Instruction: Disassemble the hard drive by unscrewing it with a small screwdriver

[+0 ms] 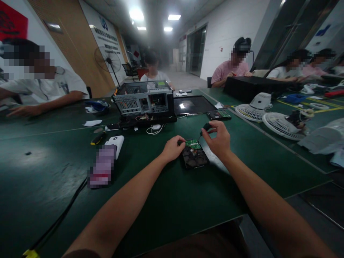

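A hard drive (195, 157) lies on the green table in front of me, its green circuit board (192, 144) facing up at the far end. My right hand (219, 140) is closed around the dark handle of a screwdriver (206, 127). The thin shaft slants down to the board's far right corner; whether the tip touches a screw is too small to tell. At the drive's far left corner, my left hand (174, 148) has its thumb and fingers pinched together against the edge. The fingertips of that hand are partly hidden.
Behind the drive stands an opened computer case (145, 102), with a white cable (155, 129) before it. Another drive (219, 115) lies farther right, near fan parts (251, 109). A yellow-black screwdriver (98, 138) and a phone (103, 166) lie left. Several people sit around the table.
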{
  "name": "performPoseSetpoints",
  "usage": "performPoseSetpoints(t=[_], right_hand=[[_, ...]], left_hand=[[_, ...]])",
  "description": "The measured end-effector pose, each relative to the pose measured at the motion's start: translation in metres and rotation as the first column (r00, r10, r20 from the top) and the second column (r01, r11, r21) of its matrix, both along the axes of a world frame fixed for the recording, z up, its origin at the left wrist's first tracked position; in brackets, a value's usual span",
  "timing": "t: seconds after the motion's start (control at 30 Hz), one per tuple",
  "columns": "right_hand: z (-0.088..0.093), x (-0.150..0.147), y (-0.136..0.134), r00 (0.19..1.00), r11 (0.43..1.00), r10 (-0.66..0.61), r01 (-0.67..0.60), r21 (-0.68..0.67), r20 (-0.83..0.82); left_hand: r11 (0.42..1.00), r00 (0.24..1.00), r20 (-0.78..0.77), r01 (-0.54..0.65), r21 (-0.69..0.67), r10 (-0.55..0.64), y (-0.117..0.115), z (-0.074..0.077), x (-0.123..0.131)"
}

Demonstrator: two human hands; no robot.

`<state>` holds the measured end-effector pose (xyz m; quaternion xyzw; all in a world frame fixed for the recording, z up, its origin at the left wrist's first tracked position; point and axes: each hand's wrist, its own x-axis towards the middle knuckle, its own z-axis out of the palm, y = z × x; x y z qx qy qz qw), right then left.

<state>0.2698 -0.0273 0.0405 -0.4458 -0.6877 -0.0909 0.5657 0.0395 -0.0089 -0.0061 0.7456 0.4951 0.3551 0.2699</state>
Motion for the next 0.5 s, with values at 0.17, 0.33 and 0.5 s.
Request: performPoseSetpoints(t=[0.17, 0.33, 0.5], right_hand=[[-0.0003, 0.0032, 0.0011, 0.999, 0.999, 0.047, -0.047, 0.000, 0.027], [-0.0032, 0.0038, 0.0045, 0.992, 0.992, 0.126, -0.126, 0.008, -0.013], [-0.0037, 0.0036, 0.0052, 0.995, 0.995, 0.096, -0.096, 0.018, -0.015]], left_hand=[[1.000, 1.000, -0.012, -0.007, -0.013, 0.007, -0.0007, 0.0012, -0.0006], [1.000, 1.000, -0.007, 0.001, -0.010, -0.001, -0.0016, 0.0021, -0.0004], [1.000, 0.999, -0.031, -0.013, -0.013, 0.013, -0.0002, -0.0004, 0.0000]])
